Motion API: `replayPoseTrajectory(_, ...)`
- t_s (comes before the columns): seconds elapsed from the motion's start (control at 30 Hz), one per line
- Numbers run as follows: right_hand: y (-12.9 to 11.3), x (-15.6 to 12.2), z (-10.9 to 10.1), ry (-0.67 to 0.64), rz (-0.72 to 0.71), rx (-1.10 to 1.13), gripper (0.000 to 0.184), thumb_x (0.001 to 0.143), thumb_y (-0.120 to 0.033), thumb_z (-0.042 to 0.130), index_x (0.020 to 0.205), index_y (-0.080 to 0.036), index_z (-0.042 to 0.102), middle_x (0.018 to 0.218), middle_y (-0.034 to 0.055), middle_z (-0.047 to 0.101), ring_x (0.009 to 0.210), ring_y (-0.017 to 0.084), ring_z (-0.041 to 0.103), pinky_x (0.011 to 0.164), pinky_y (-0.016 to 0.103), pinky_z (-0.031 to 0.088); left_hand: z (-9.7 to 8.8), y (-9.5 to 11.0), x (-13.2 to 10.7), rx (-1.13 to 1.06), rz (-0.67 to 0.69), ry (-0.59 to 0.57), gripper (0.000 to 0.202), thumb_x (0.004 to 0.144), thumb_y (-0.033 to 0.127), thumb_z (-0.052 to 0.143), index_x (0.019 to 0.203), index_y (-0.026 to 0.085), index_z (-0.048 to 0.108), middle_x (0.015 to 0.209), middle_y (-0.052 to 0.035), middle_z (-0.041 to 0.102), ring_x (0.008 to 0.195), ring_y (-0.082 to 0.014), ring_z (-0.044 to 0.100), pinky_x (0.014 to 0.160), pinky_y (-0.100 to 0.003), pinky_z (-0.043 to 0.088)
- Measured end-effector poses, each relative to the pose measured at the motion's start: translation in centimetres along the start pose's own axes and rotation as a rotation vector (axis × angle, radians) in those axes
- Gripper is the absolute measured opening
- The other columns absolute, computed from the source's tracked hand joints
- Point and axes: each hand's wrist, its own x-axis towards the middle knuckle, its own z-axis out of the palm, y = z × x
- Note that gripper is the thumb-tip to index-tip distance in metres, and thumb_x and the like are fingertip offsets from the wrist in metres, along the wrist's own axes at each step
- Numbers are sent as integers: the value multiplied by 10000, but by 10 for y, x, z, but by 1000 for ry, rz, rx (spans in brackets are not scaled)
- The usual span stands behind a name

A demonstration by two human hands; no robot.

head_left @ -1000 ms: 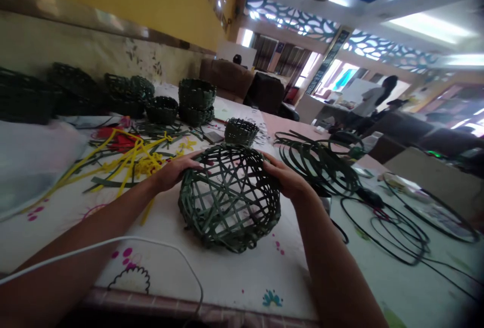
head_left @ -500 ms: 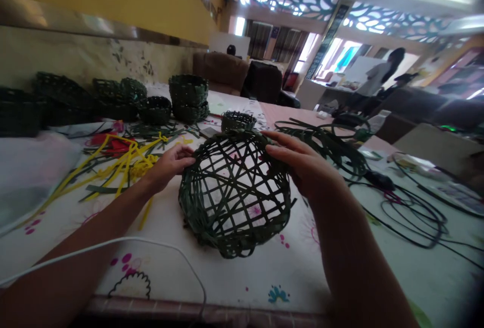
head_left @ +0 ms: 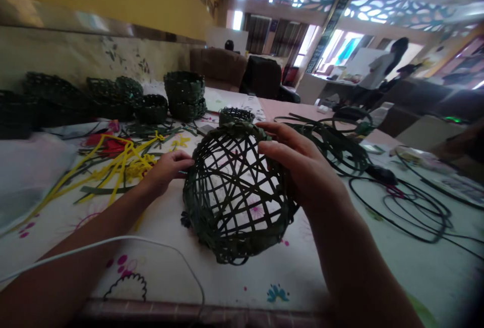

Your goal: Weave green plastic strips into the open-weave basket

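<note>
Holding the basket (head_left: 234, 197) tilted over the floral tablecloth (head_left: 162, 277), you are spreading your right hand (head_left: 302, 166) across its right side and curling your left hand (head_left: 166, 169) against its left side. Yellow strips (head_left: 121, 166) are lying left, black coils (head_left: 412, 212) right, stacked baskets (head_left: 185, 93) far, and a person (head_left: 378, 65) is standing far right.
</note>
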Motion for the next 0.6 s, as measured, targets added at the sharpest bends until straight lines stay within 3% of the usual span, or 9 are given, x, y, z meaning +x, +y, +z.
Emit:
replayPoseTrajectory(0.37, -4, -2, 1, 39, -90, -128, 368, 826, -412, 660, 1178, -307, 679, 1015, 41, 692, 935, 249, 651, 735, 376, 550, 11, 4, -3, 141, 87, 176, 258, 590, 370, 749, 668, 172, 602, 645, -2, 606, 618, -170, 581, 583, -307, 487)
replayPoseTrajectory(0.6, -6, -5, 2, 32, -77, -160, 373, 837, -409, 654, 1198, -318, 672, 1024, 37, 689, 944, 245, 644, 718, 358, 535, 9, 4, 2, 443, 215, 255, 158, 636, 315, 677, 603, 194, 581, 576, 8, 578, 579, -162, 527, 557, -278, 380)
